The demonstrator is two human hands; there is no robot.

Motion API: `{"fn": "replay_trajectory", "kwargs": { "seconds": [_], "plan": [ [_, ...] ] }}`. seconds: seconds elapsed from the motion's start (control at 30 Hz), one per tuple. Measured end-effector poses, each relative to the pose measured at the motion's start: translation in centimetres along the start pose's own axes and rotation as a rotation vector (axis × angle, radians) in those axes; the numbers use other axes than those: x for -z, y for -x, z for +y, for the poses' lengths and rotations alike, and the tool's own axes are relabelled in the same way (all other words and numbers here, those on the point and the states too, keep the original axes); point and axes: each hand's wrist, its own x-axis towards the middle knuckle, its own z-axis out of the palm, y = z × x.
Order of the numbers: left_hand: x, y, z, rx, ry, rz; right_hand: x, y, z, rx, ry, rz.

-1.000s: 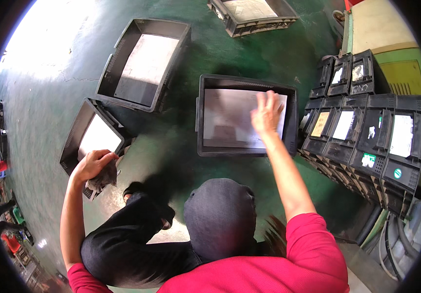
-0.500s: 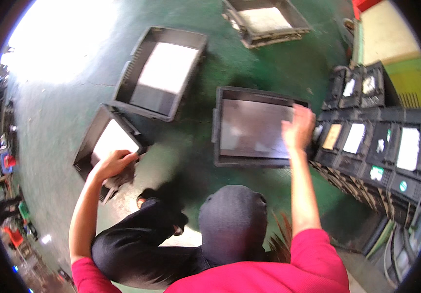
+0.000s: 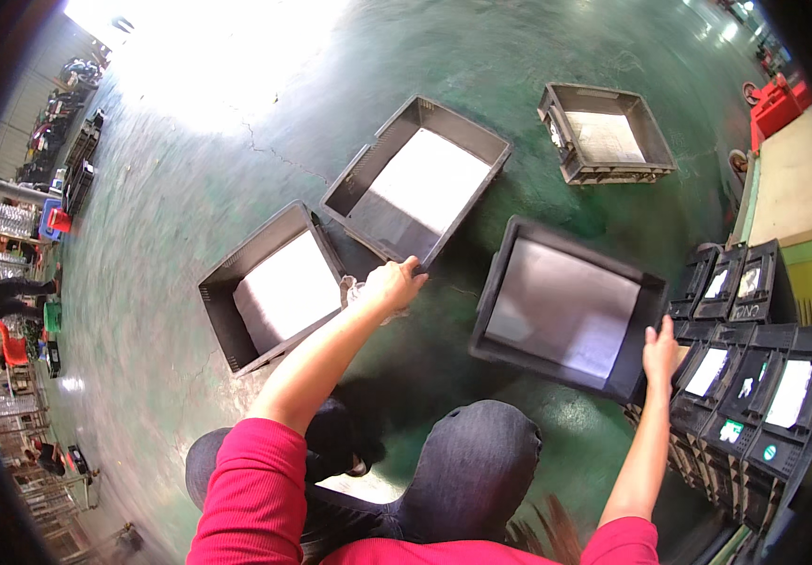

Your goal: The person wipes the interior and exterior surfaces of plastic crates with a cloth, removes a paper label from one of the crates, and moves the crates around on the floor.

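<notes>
My right hand (image 3: 658, 353) is closed on the right-hand end of a dark grey plastic crate (image 3: 493, 315), which has a pale sheet over its bottom. Whether that crate rests fully on the floor I cannot tell. In my left hand (image 3: 390, 285) is a crumpled whitish rag (image 3: 349, 294), mostly covered by the fingers. That hand is beside the near corner of a second crate (image 3: 439, 247) and right of a third crate (image 3: 222, 315); both have white sheets inside. Contact between the left hand and the second crate cannot be made out.
A fourth crate (image 3: 566, 169) sits farther off on the green floor (image 3: 265, 169). At the right, dark crates (image 3: 755, 377) with labels stand stacked beside a pale board (image 3: 797, 179) and a red object (image 3: 781, 113). Shelves and a person (image 3: 15, 297) are at the far left.
My left hand has moved right and forward with the rag, away from the third crate. The crate at my right hand has turned clockwise and its right end has come nearer me. The view has shifted.
</notes>
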Motion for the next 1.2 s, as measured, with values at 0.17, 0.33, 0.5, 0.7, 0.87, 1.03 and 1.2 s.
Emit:
{"fn": "replay_trajectory", "kwargs": {
  "seconds": [0.17,0.33,0.5,0.7,0.87,1.03,1.2],
  "plan": [
    [0.0,1.0,0.2,-0.121,0.018,0.028,4.6,-6.3,2.1,0.034,-0.371,0.170],
    [-4.2,6.8,2.9,-0.178,0.126,-0.005,11.5,-9.7,-12.7,0.057,-0.970,-0.119],
    [-9.2,11.1,7.6,-0.329,0.185,-0.385,8.7,-15.7,-27.9,0.104,-1.190,-0.355],
    [-6.1,14.5,4.3,-0.262,0.597,-0.494,-1.1,-14.6,-47.1,0.058,-1.112,-0.501],
    [-5.5,14.9,-0.7,-0.143,1.016,-0.551,-6.2,-9.3,-51.6,-0.109,-0.917,-0.435],
    [-5.4,14.7,-4.2,0.045,0.895,-0.614,-12.5,-11.4,-50.1,0.159,-1.012,-0.700],
    [-4.0,14.5,-5.4,0.275,0.777,-0.526,-7.6,-5.4,-43.9,0.758,-0.906,-0.469]
  ]
}}
